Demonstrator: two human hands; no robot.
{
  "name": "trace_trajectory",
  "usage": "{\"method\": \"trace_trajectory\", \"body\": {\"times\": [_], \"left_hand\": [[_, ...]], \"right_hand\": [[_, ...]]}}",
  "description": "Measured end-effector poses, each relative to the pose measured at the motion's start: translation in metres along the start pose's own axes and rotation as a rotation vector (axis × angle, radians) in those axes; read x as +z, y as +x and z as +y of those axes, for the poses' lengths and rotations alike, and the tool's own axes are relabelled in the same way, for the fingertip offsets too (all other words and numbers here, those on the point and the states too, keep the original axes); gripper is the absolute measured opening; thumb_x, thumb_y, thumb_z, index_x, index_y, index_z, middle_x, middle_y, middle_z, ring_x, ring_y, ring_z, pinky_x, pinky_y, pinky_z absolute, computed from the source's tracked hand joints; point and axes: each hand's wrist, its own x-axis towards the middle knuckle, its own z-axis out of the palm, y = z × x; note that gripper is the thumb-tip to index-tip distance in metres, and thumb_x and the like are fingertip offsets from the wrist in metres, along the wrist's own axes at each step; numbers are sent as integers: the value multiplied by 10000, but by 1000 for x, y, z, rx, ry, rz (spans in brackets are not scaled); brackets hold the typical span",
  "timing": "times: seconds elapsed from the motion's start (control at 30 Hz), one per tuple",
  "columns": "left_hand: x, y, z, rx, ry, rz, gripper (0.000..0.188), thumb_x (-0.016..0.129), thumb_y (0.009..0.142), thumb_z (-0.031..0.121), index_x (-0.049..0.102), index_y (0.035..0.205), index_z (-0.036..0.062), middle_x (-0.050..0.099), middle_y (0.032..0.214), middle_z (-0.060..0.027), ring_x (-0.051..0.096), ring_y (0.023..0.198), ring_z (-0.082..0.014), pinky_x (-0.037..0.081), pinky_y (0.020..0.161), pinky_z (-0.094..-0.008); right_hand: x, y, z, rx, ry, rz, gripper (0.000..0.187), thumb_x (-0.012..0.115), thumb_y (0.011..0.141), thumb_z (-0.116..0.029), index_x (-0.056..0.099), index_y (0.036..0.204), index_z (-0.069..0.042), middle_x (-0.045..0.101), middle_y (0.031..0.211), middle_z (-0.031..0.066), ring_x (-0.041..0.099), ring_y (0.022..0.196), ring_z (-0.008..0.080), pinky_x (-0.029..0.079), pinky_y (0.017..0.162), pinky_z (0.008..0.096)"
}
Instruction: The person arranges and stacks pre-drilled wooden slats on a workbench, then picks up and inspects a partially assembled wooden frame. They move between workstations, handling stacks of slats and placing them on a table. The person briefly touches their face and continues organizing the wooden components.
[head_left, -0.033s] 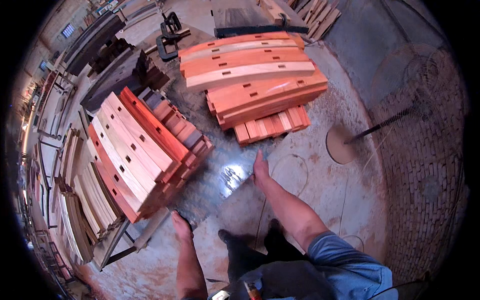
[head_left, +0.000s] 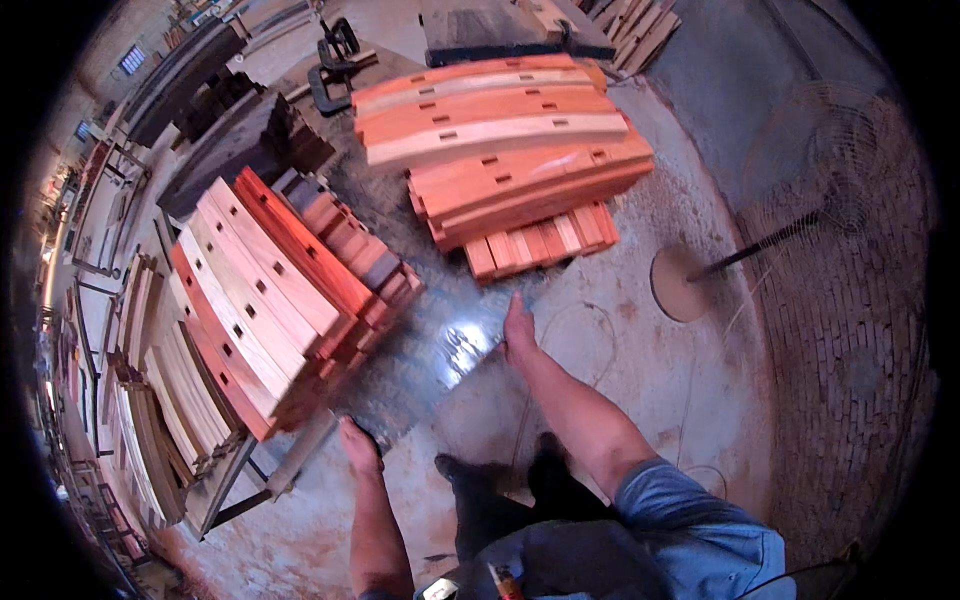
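Observation:
A worn, shiny metal tabletop (head_left: 415, 375) lies in front of me, with bright glare near its front edge. My left hand (head_left: 360, 446) is closed at its near left corner, beside a dark rim; most of the fingers are hidden. At the near right corner, my right hand (head_left: 519, 328) grips the edge, thumb pointing forward. To the left rises a stack of curved, slotted wooden boards (head_left: 265, 290), pale and orange-red. Beyond my right hand stands a second stack of slotted orange boards (head_left: 500, 130), over a row of short wooden blocks (head_left: 540, 242).
Black clamps (head_left: 332, 70) stand at the back. Dark timber (head_left: 235, 150) and curved pale slats (head_left: 180, 390) fill the left side. A pedestal fan (head_left: 690, 283) stands to the right, before a brick wall (head_left: 850, 400). A thin cable (head_left: 610, 345) lies on the floor.
The stacks and tabletop sit slightly higher and further left in the picture. Both hands keep their places on the table's edge.

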Motion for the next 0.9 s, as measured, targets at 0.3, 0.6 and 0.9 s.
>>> {"method": "trace_trajectory", "body": {"times": [0.3,0.6,0.9], "left_hand": [[-4,9,3,6,18,-69,496,380,1036,408,582,1142,-33,592,1119,-102,517,1026,-201,399,958,-327],[-18,6,7,-133,-235,-128,526,396,1008,476,557,1213,19,588,1166,-79,538,1074,-213,398,978,-346],[-20,0,10,-178,-210,-109,532,380,1038,401,489,1324,-35,532,1313,-120,477,1217,-207,345,1061,-330]], "right_hand": [[-77,14,-33,71,289,-309,812,336,951,-674,213,1457,-51,527,1272,195,612,1029,318,523,856,471],[-97,133,-172,-41,508,-382,1112,285,786,-887,176,1535,-72,283,1561,132,313,1411,338,259,1138,528],[-92,197,-164,-334,825,-546,661,453,972,-560,536,1243,36,605,1212,141,599,1084,275,480,975,423]]}}
